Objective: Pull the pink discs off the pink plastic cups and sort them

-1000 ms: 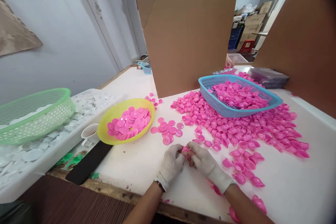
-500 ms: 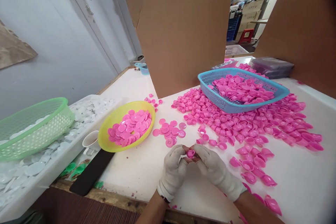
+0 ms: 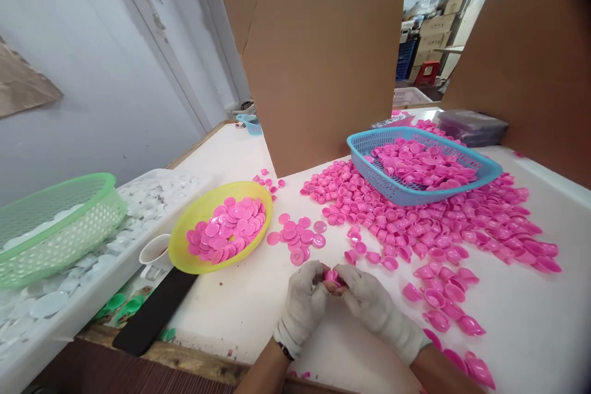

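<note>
Both of my hands wear white gloves that leave some fingertips bare. My left hand (image 3: 302,301) and my right hand (image 3: 372,298) meet over the white table, pinching a small pink plastic cup (image 3: 330,277) between their fingertips. The fingers cover much of it, so its lower side is hidden. Just beyond the hands lie loose flat pink discs (image 3: 295,235). To the right spreads a large heap of small pink cups (image 3: 415,228), a few of them close to my right hand.
A yellow bowl (image 3: 184,258) of pink discs stands left, beside a white cup (image 3: 156,253) and a black strip (image 3: 157,314). A blue basket (image 3: 383,188) of pink pieces rests on the heap. At far left, a green basket (image 3: 92,215) sits in a white tray. A cardboard panel (image 3: 318,68) stands behind.
The pink cup has turned a little between my fingertips, and both hands stay together in nearly the same spot. The whole view has shifted slightly.
</note>
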Available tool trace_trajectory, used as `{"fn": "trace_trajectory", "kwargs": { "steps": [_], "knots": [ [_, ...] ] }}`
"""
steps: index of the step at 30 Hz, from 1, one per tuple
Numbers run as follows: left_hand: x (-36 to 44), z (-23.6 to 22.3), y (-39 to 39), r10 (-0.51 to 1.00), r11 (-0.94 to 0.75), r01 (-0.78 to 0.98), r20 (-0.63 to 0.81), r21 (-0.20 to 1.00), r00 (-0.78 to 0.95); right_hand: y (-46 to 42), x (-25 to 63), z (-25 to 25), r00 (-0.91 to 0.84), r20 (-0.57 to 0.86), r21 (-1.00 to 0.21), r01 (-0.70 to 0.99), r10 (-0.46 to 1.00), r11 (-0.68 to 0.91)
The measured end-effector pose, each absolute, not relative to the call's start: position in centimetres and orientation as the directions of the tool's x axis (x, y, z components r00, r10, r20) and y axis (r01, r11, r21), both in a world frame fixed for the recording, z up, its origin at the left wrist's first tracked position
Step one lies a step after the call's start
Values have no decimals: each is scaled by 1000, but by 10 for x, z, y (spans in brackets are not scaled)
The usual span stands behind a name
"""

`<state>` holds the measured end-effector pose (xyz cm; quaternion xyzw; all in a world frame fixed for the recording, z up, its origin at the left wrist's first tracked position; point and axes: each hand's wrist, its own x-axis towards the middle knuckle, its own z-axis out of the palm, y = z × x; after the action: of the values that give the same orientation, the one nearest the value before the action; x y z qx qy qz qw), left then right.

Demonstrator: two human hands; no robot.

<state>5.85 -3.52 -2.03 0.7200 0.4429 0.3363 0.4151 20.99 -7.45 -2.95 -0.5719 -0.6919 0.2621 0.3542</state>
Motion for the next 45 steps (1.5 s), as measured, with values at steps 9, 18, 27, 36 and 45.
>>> {"fn": "trace_trajectory", "kwargs": {
  "steps": [9, 18, 27, 36, 45],
  "knots": [
    [42, -31, -6, 913, -396, 618, 364, 679, 186, -35, 239, 29, 154, -82, -995, -67, 985, -73],
    [28, -34, 7, 937, -318, 758, 311, 569, 160, -29, 281, 57, 305, 50, -955, -264, 951, 135],
    [87, -28, -30, 921, -281, 306, 165, 910, 353, -73, 237, -21, 15, -280, -959, -53, 960, -279],
    [126, -24, -12, 944, -219, 473, 63, 854, 325, -62, 272, -12, 340, -149, -953, -301, 929, -42],
    [103, -30, -5, 868, 191, 277, -294, 942, 401, -65, 258, -17, 182, -247, -956, -208, 952, -209]
  ]
}}
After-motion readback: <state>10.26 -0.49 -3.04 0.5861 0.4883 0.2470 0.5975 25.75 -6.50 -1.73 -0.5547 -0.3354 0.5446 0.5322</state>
